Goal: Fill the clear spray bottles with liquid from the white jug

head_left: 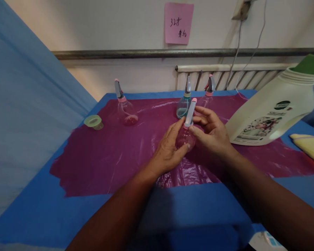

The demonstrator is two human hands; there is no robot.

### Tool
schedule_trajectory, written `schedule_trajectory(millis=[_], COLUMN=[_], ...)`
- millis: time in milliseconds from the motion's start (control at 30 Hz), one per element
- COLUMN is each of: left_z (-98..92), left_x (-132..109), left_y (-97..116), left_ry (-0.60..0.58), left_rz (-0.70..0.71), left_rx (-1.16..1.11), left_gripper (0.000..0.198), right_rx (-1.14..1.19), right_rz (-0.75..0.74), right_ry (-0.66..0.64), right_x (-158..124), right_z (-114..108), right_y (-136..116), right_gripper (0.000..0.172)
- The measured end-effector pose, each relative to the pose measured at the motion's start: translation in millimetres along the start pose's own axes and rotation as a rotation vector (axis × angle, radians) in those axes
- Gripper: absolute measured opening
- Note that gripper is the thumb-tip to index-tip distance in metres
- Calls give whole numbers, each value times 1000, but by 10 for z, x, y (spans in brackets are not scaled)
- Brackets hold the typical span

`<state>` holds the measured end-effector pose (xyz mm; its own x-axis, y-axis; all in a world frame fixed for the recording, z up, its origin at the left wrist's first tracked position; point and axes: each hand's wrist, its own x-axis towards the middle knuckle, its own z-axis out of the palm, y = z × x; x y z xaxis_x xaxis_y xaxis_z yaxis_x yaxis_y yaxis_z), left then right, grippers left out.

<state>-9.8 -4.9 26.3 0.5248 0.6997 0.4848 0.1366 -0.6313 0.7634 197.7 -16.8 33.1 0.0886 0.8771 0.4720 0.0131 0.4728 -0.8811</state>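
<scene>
Both my hands are on a small pink round spray bottle (186,134) standing upright on the purple plastic sheet (107,157). My left hand (170,150) cups the bottle's round body from the left, fingers closed around it. From the right, my right hand (211,134) holds the bottle near its neck, with the fingers curled by the pink and grey sprayer head (191,111). The bottle's lower right side is hidden behind my fingers.
Three more small spray bottles stand at the back: a pink one (125,111) on the left, a teal one (184,103) and a pink one (208,94) behind my hands. A green cap (93,122) lies at left. A large white detergent jug (272,111) leans at right, beside a yellow cloth (310,144).
</scene>
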Motion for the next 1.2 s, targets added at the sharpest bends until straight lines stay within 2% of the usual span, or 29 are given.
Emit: schedule_trajectory(millis=[300, 400, 500, 600, 800, 1100, 1200], left_z=[12, 10, 9, 10, 13, 21, 19], left_x=[-6, -4, -1, 1, 5, 18, 20], left_y=[-3, -6, 1, 10, 7, -9, -9], left_ry=[35, 27, 20, 19, 22, 23, 19], left_rz=[0, 2, 1, -9, 1, -1, -3], left_rx=[-4, -10, -19, -22, 4, 7, 6], left_gripper=[87, 87, 88, 88, 90, 90, 92], right_rx=[-78, -76, -86, -100, -85, -120, -117], right_rz=[-65, -90, -65, -47, -44, -50, -73], right_ry=[63, 41, -19, -52, 11, 64, 45], right_x=[40, -20, -81, -108, -83, 7, -22], right_z=[101, 89, 66, 68, 109, 108, 105], right_y=[80, 51, -2, -43, -60, 36, 18], right_gripper=[82, 76, 67, 65, 60, 75, 72])
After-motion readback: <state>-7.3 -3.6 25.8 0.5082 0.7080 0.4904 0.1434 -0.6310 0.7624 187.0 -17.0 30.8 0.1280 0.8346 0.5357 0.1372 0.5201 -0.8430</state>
